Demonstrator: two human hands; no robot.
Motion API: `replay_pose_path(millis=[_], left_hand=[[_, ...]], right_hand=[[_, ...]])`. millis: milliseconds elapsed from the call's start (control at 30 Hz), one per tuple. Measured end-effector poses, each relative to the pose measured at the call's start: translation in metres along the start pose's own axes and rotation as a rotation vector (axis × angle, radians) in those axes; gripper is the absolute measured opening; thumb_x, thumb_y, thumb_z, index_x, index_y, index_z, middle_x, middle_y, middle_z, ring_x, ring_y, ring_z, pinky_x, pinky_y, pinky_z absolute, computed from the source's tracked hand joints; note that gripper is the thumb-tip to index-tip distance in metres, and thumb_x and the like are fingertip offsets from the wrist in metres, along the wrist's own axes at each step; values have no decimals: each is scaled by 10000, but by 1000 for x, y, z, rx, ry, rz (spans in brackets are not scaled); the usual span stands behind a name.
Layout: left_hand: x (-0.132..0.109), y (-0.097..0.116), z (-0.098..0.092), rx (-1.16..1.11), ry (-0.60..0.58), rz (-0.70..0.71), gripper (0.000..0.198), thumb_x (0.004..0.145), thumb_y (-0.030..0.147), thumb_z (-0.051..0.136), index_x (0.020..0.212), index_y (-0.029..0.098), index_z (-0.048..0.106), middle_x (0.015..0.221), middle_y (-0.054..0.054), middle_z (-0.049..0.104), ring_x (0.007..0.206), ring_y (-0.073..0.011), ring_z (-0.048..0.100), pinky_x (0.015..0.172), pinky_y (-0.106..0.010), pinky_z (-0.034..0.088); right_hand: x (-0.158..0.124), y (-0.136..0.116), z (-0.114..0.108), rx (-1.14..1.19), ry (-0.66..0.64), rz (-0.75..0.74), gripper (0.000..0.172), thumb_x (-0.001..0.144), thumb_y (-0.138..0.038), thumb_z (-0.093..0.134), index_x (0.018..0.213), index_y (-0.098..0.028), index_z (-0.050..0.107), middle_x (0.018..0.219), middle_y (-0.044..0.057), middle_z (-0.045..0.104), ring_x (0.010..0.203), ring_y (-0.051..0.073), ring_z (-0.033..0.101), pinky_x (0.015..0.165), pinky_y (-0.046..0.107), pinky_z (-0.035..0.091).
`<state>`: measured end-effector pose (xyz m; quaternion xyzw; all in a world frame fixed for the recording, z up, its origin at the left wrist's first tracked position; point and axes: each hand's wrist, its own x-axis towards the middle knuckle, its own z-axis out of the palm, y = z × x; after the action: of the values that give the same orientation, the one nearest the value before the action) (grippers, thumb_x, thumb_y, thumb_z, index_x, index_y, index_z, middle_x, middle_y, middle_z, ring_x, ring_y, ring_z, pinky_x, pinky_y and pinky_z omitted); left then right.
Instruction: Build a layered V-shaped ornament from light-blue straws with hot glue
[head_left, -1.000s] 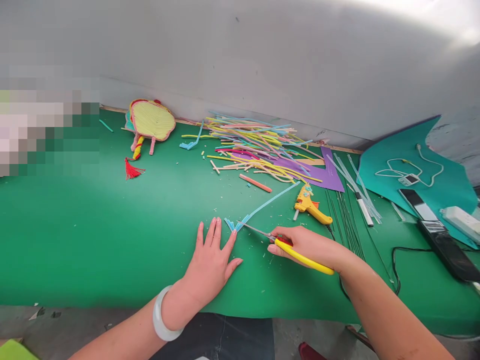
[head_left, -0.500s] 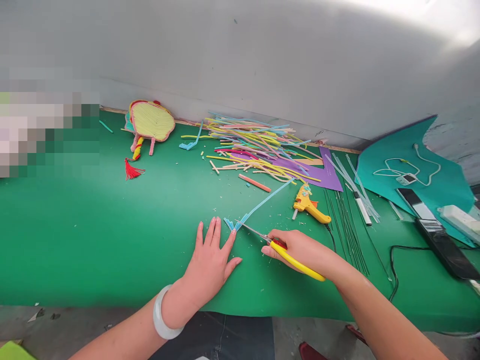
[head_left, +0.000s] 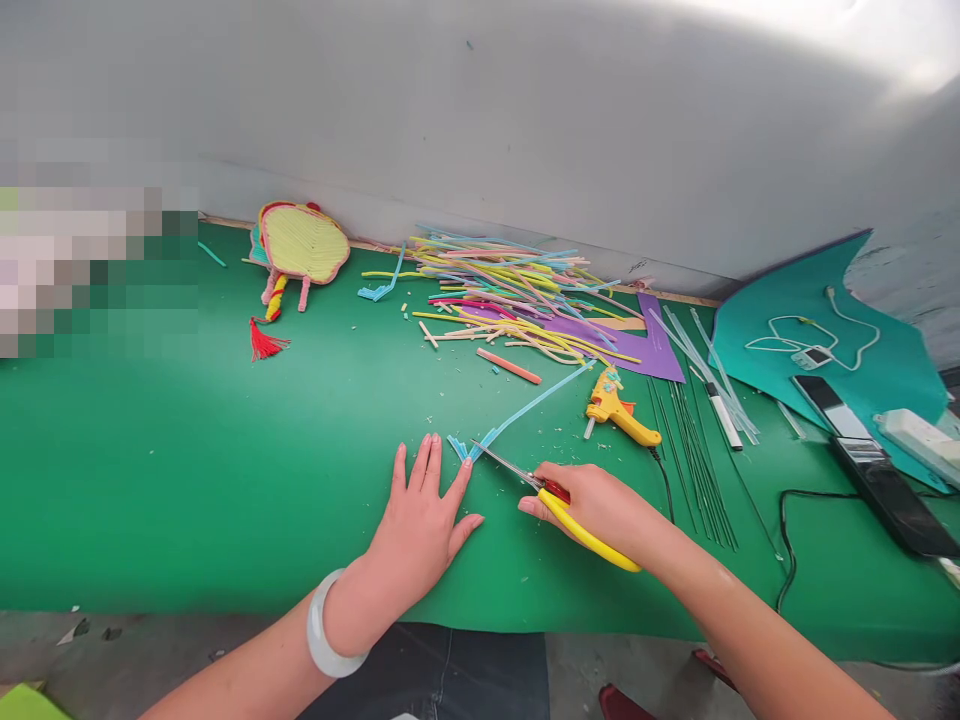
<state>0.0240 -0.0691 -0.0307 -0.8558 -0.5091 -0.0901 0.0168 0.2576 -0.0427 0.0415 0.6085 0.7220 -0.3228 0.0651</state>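
On the green table (head_left: 195, 480), the blue strip (head_left: 536, 403) lies under a fingertip of the left hand (head_left: 420, 520).
That hand spreads flat, apparently steadying it; the right hand (head_left: 600, 505) grips yellow-handled scissors (head_left: 556, 508), tips at the strip's V.

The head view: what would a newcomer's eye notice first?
Probably the heap of colourful strips along the back of the green table, and the fan-shaped piece with its red tassel at the back left. In front, the right hand holds yellow-handled scissors, their tips at a blue piece that the left hand touches.
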Motion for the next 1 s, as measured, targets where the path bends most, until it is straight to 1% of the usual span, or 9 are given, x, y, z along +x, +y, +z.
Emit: replay_pose_path(millis=[200,367,600,767,1000], left_hand=[[1,0,0,-6,-1,-1,576,914,546,518,1379,207,549,1477,-267,439,1406,-425,359,1106,-648,294],[0,0,2,-17,2,-12,570,913,546,523,1378,217,549,1496,-242,427,1416,-420,345,1116,-647,278],[0,0,2,-24,8,-10,567,920,552,504,1371,212,555,1490,-253,429,1421,-417,336,1114,-648,280],[0,1,2,-52,19,-22,570,898,543,550,1360,209,564,1492,-241,435,1408,-423,359,1114,-655,283],[-1,1,2,-29,18,-8,577,914,553,512,1366,197,559,1477,-274,436,1412,-424,346,1106,-658,290]], right_hand=[[1,0,3,20,8,18,452,875,-678,448,770,-245,523,666,-9,590,550,139,423,509,242,289],[3,2,7,37,26,36,440,868,-658,473,740,-239,498,645,-18,571,547,132,408,503,238,278],[5,5,11,45,32,33,426,870,-629,485,713,-233,483,603,-31,533,526,122,372,499,241,255],[5,9,14,46,43,26,421,867,-631,491,731,-234,519,602,-30,541,521,120,380,496,238,264],[4,14,17,25,57,5,416,869,-625,502,742,-233,560,604,-22,569,509,116,393,491,232,274]])
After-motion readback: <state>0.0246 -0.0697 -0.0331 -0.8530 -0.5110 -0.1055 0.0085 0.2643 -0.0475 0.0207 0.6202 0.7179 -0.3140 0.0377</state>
